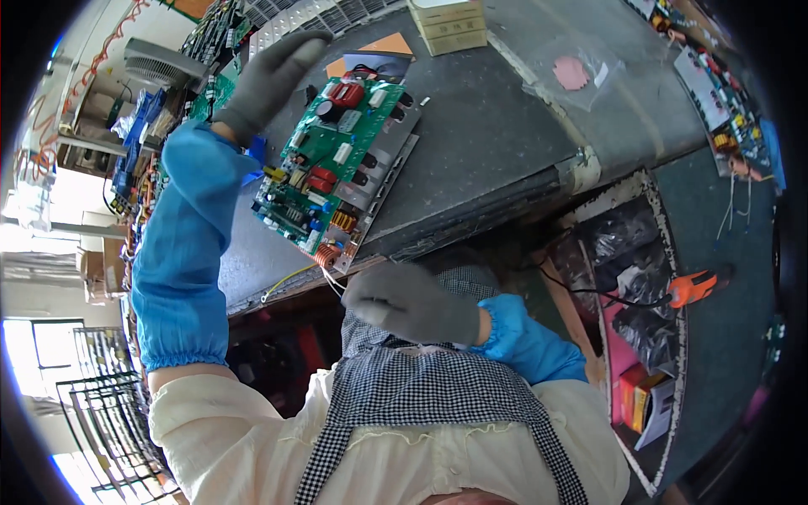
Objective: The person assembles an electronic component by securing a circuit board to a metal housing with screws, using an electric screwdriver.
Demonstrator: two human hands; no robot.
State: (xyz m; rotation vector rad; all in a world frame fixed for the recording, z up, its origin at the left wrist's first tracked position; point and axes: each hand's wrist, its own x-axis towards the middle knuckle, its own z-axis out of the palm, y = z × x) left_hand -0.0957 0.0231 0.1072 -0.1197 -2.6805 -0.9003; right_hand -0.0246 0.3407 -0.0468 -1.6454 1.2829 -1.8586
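Observation:
A green circuit board [358,130] with red, yellow and blue parts lies slanted on the dark workbench [480,126], a metal heat sink [383,164] along its right side. My left hand [273,80], in a grey glove, reaches past the board's far left corner; its fingers are stretched out and hold nothing visible. Close to my body, in front of the bench edge, my gloved right hand [408,301] is closed with curled fingers. White wires [332,279] run from the board's near end toward it; whether the fingers grip them is hidden. A yellow-green wire [290,283] hangs beside them.
Small cardboard boxes [449,27] stand at the back. A clear plastic bag [581,71] lies on the right part of the bench. An orange-handled tool [694,289] with a black cord rests by an open drawer [661,244]. More circuit boards [720,101] sit far right.

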